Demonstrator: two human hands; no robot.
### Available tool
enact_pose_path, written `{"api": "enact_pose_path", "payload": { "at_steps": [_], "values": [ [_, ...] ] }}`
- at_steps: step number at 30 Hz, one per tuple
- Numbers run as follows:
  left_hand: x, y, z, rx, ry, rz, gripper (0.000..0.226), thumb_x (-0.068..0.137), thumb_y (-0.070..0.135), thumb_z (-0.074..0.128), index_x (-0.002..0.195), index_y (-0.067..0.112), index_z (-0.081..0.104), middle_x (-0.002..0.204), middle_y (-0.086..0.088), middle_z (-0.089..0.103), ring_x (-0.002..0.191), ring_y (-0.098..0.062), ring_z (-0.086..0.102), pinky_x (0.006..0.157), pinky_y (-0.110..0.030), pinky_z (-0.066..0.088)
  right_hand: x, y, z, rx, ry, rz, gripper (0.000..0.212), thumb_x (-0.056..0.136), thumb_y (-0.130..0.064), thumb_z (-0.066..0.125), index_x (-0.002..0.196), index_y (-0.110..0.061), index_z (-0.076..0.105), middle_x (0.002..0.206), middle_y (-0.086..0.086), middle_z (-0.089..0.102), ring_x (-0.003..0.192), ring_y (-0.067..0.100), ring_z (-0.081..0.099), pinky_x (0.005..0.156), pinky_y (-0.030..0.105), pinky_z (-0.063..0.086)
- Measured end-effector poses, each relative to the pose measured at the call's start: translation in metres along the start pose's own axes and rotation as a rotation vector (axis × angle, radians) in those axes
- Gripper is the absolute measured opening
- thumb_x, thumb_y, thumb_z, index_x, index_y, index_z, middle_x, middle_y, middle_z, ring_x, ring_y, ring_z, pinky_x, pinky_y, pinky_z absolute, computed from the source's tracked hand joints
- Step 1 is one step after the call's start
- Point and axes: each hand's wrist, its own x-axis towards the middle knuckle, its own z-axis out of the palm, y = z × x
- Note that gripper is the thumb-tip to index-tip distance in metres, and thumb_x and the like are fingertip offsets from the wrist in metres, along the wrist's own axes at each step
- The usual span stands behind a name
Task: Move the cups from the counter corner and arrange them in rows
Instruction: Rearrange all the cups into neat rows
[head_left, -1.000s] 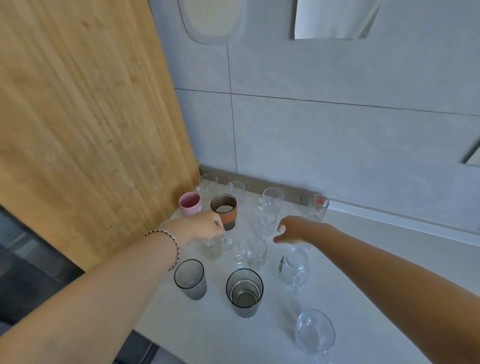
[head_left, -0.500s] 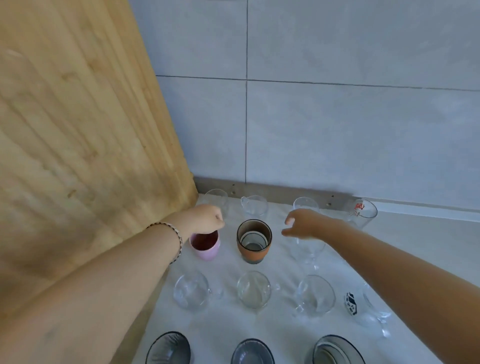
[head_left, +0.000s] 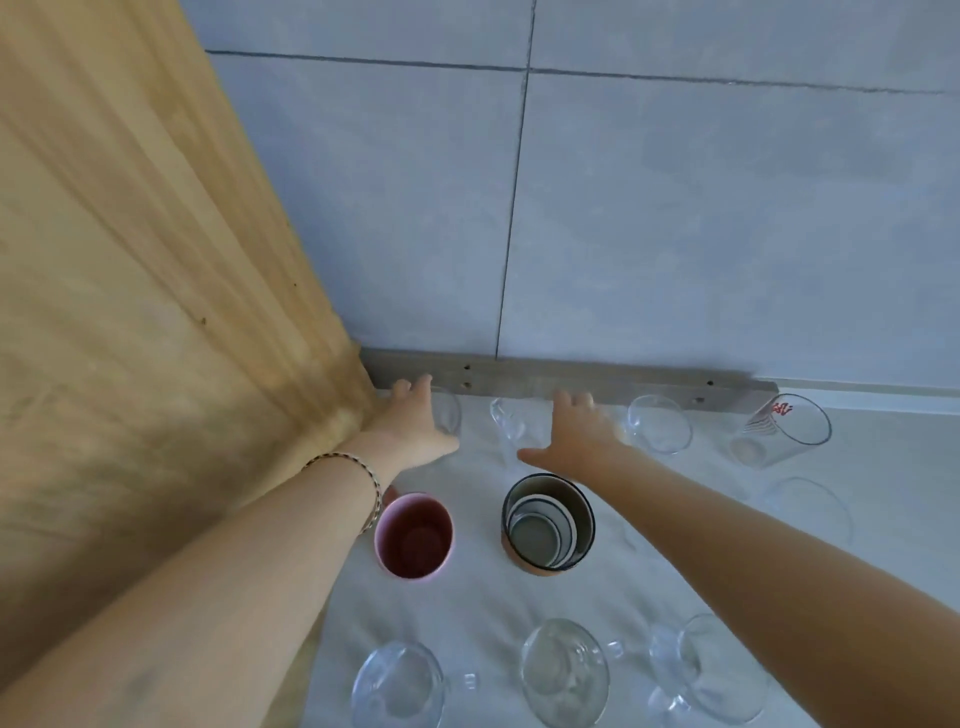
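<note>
Grey matt wall tiles (head_left: 675, 234) fill the upper frame, a blond wood panel (head_left: 130, 260) with visible grain slants down the left, and a pale counter (head_left: 857, 452) occupies the lower half, bounded at the back by a grey strip (head_left: 571, 379). Both arms reach up the frame toward the back row. The left hand (head_left: 410, 426) is spread, fingers extended, over a clear glass (head_left: 449, 415) in the corner where panel meets strip; contact cannot be confirmed. The right hand (head_left: 576, 431) is likewise open, palm down, between a clear handled cup (head_left: 506, 423) just to its left and a round clear glass (head_left: 660, 423) to its right; the handled cup appears the nearer. A printed glass (head_left: 789, 428) stands further right. Below the hands stand an opaque pink cup (head_left: 414, 535) and a dark-rimmed tumbler with terracotta base (head_left: 548, 522), upright, openings facing up. Three clear glasses line the bottom edge. Judgement: rows are largely formed; back-row pieces remain to be gripped.
</note>
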Motion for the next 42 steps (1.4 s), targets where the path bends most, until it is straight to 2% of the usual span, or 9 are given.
{"api": "enact_pose_path", "payload": {
  "at_steps": [3, 6, 11, 14, 17, 22, 28, 34, 42],
  "values": [
    [0.009, -0.009, 0.01, 0.008, -0.005, 0.051, 0.098, 0.076, 0.03, 0.066, 0.149, 0.019, 0.002, 0.153, -0.008, 0.012, 0.14, -0.03, 0.025, 0.11, -0.037, 0.034, 0.013, -0.004, 0.012, 0.028, -0.015, 0.004, 0.09, 0.074, -0.054, 0.068, 0.142, -0.014, 0.025, 0.135, 0.013, 0.042, 0.124, 0.032, 0.048, 0.097, 0.042, 0.046],
    [0.012, -0.016, 0.018, -0.065, 0.032, 0.067, 0.094, 0.075, 0.025, 0.067, 0.148, 0.023, 0.008, 0.147, -0.008, 0.021, 0.13, -0.028, 0.039, 0.103, -0.036, 0.041, 0.025, -0.001, 0.01, 0.091, -0.061, -0.083, 0.092, 0.074, -0.038, 0.074, 0.148, -0.023, 0.021, 0.144, 0.011, 0.033, 0.128, 0.033, 0.045, 0.101, 0.041, 0.044],
    [0.015, -0.018, 0.025, -0.171, 0.128, 0.044, 0.09, 0.073, 0.026, 0.072, 0.146, 0.026, 0.018, 0.14, -0.01, 0.031, 0.12, -0.023, 0.046, 0.092, -0.029, 0.043, 0.036, 0.013, -0.005, -0.029, -0.09, -0.257, 0.095, 0.075, -0.005, 0.066, 0.148, -0.04, 0.016, 0.157, 0.001, 0.008, 0.143, 0.033, 0.015, 0.112, 0.045, 0.029],
    [0.015, -0.013, 0.032, -0.261, 0.208, -0.024, 0.087, 0.074, 0.027, 0.073, 0.144, 0.028, 0.023, 0.137, -0.011, 0.036, 0.113, -0.025, 0.051, 0.08, -0.025, 0.039, 0.037, 0.013, 0.006, 0.076, -0.051, -0.138, 0.105, 0.073, -0.029, 0.074, 0.15, -0.035, 0.003, 0.156, 0.007, 0.006, 0.14, 0.037, 0.019, 0.111, 0.049, 0.032],
    [0.015, -0.007, 0.038, -0.339, 0.27, -0.073, 0.084, 0.075, 0.024, 0.073, 0.143, 0.026, 0.025, 0.138, -0.012, 0.037, 0.116, -0.025, 0.05, 0.077, -0.023, 0.036, 0.041, 0.01, 0.016, 0.217, 0.017, -0.048, 0.096, 0.076, -0.051, 0.07, 0.15, -0.028, 0.012, 0.149, 0.011, 0.023, 0.136, 0.038, 0.031, 0.108, 0.046, 0.037],
    [0.027, 0.007, 0.038, -0.555, 0.255, -0.235, 0.085, 0.07, 0.027, 0.075, 0.138, 0.035, 0.024, 0.14, -0.012, 0.037, 0.098, -0.033, 0.062, 0.074, -0.038, 0.059, 0.038, 0.001, 0.023, 0.142, 0.02, -0.054, 0.085, 0.079, -0.043, 0.066, 0.148, -0.024, 0.018, 0.143, 0.012, 0.028, 0.129, 0.039, 0.036, 0.1, 0.042, 0.041],
    [0.032, 0.018, 0.041, -0.58, 0.223, -0.208, 0.085, 0.071, 0.022, 0.076, 0.138, 0.035, 0.025, 0.141, -0.013, 0.029, 0.101, -0.033, 0.058, 0.08, -0.042, 0.058, 0.034, 0.007, 0.024, 0.322, 0.004, -0.018, 0.09, 0.079, -0.038, 0.068, 0.15, -0.025, 0.013, 0.145, 0.014, 0.026, 0.124, 0.036, 0.048, 0.096, 0.04, 0.046],
    [0.026, 0.008, 0.042, -0.617, 0.285, -0.205, 0.088, 0.066, 0.024, 0.08, 0.137, 0.031, 0.029, 0.137, -0.01, 0.041, 0.105, -0.031, 0.057, 0.081, -0.046, 0.058, 0.037, -0.005, 0.029, 0.529, 0.118, 0.069, 0.087, 0.078, -0.041, 0.071, 0.148, -0.024, 0.021, 0.143, 0.012, 0.032, 0.104, 0.03, 0.062, 0.08, 0.032, 0.049],
    [0.024, 0.008, 0.043, -0.618, 0.34, -0.248, 0.082, 0.073, 0.023, 0.076, 0.139, 0.031, 0.027, 0.139, -0.012, 0.038, 0.098, -0.034, 0.062, 0.079, -0.045, 0.058, 0.036, -0.005, 0.028, 0.509, 0.122, 0.073, 0.085, 0.079, -0.037, 0.07, 0.148, -0.026, 0.022, 0.142, 0.012, 0.032, 0.101, 0.03, 0.063, 0.078, 0.033, 0.05]
  ]
}}
